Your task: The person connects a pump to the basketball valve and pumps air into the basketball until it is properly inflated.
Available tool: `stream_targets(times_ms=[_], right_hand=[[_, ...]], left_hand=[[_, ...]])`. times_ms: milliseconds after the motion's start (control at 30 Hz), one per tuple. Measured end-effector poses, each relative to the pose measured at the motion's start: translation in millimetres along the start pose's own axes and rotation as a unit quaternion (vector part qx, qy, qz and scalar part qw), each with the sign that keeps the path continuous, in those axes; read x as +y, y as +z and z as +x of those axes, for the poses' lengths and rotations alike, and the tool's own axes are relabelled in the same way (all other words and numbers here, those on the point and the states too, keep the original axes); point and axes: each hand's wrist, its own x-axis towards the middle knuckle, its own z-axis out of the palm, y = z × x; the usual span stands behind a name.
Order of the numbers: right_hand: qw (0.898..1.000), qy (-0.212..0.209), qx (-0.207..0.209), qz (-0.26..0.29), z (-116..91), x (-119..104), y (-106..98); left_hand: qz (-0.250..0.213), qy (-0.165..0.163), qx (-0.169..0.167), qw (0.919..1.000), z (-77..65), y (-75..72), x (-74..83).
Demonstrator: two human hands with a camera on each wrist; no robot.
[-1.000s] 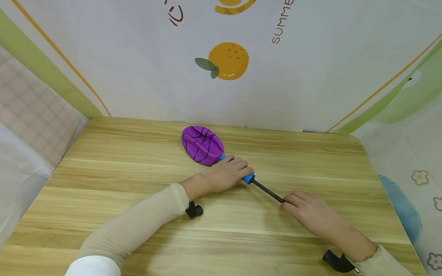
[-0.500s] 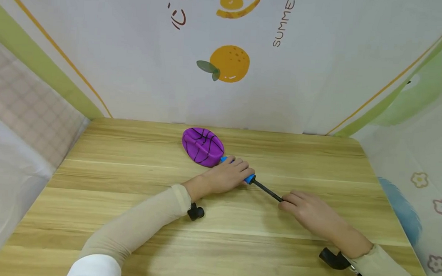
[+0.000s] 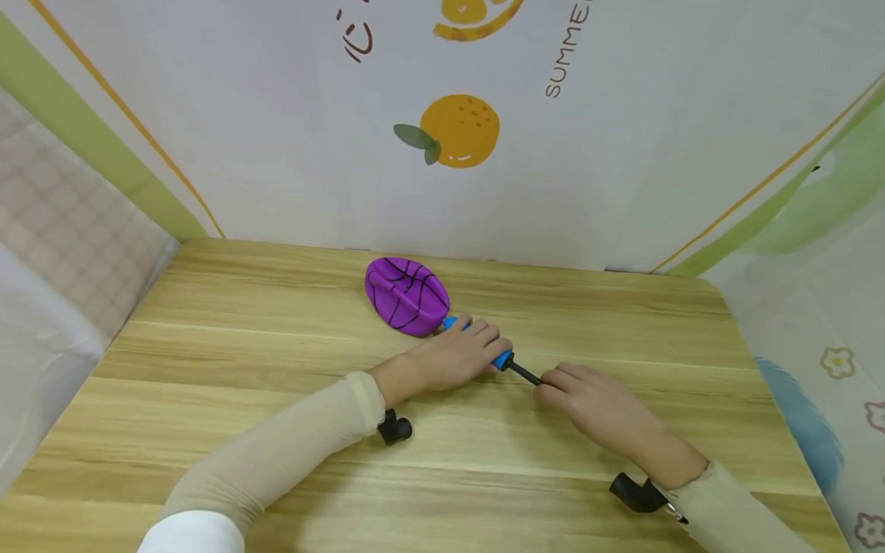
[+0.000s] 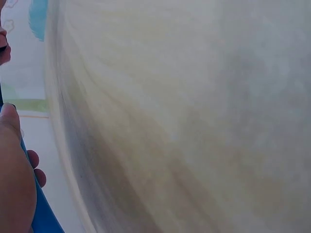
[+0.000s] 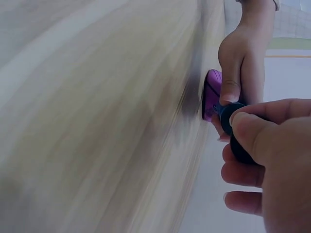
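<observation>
A purple, partly collapsed ball with black lines (image 3: 407,297) lies on the tabletop, its top dented in. Against its right side sits the tip of a blue hand pump (image 3: 502,361). My left hand (image 3: 452,356) grips the pump's barrel, also a blue strip (image 4: 46,216) at the edge of the left wrist view. A black rod (image 3: 525,373) runs from the barrel to my right hand (image 3: 593,405). In the right wrist view, the thumb and fingers of that hand hold the pump's black handle (image 5: 240,151). The join between pump and ball is too small to make out.
The wooden table (image 3: 258,359) has its far edge against a white cloth backdrop (image 3: 306,161) printed with fruit. More printed cloth hangs at both sides. Black wrist cameras (image 3: 637,493) stick out below both forearms.
My right hand has moved left and slightly away from me, toward the left hand, so less of the black rod shows. The left hand and the ball stay nearly where they were.
</observation>
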Motion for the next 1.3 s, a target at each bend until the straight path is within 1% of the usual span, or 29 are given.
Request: stream_targets(times_ms=[300, 500, 633, 800, 900, 1000, 1133, 1300], right_hand=[[1.0, -0.01, -0.004, -0.011, 19.4, 4.1, 6.2], [1.0, -0.011, -0.004, -0.024, 27.5, 6.2, 11.4], [1.0, -0.013, -0.004, -0.025, 30.5, 6.8, 13.1], [1.0, -0.015, 0.011, -0.022, 32.3, 7.5, 12.2], [0.999, -0.021, 0.021, -0.024, 32.3, 7.6, 11.7], [0.999, -0.028, 0.02, -0.026, 31.4, 7.1, 11.3], [0.999, -0.031, 0.013, -0.026, 28.9, 6.4, 10.9], [0.999, -0.022, 0.014, -0.019, 22.0, 5.4, 7.6]], left_hand=[[-0.016, -0.006, -0.006, 0.9998, 1.5, -2.1, -0.2], [-0.016, -0.005, -0.006, 0.9998, 2.6, -2.7, -0.4], [-0.027, -0.002, -0.007, 0.9996, 1.9, -4.3, -2.4], [-0.045, 0.001, -0.001, 0.999, 1.2, -9.6, -6.3], [-0.056, 0.003, -0.004, 0.9984, 1.3, -11.1, -7.4], [-0.064, 0.005, -0.012, 0.9978, 1.9, -10.3, -7.8], [-0.062, 0.009, -0.011, 0.998, 2.4, -8.4, -8.6], [-0.052, 0.009, -0.001, 0.9986, 1.2, -9.0, -11.0]])
